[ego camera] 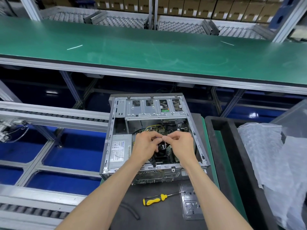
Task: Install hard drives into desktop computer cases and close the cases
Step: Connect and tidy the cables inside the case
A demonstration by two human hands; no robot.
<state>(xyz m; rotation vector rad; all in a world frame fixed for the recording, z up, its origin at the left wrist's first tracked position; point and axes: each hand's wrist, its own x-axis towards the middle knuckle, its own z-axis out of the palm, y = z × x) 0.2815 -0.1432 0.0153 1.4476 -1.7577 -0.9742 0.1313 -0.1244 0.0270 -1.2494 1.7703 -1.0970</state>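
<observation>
1. Both hands meet over the middle of the open computer case [193, 127]. The left hand [144, 144] and right hand [180, 143] have their fingertips curled in towards each other, and between them they pinch something small and pale, a thin white tie or cable end by the look of it; it is too small to name for certain.

2. Just under the fingers sits the black CPU fan [160, 152], with a bundle of yellow and black wires [153, 127] running behind the hands towards the drive cage [156, 107].

3. The silver power supply [118, 151] lies in the case's left part, close beside the left wrist.

4. The drive cage spans the far end of the case. Something green shows through one of its openings, but whether a hard drive is seated inside I cannot tell.

5. The case stands on a dark mat, with no side panel over its opening. Near its rear edge lies a yellow-handled screwdriver [155, 199], untouched, with a clear plastic tray [191, 205] just beside its tip. White foam wrapping [272, 155] lies well to the right.

6. Judgement: the step in hand looks like cable work inside the case, tidying or freeing a lead, with closing not yet begun.

7. The next move likely calls for a steady two-handed pinch and keeping the lead clear of the fan.
</observation>
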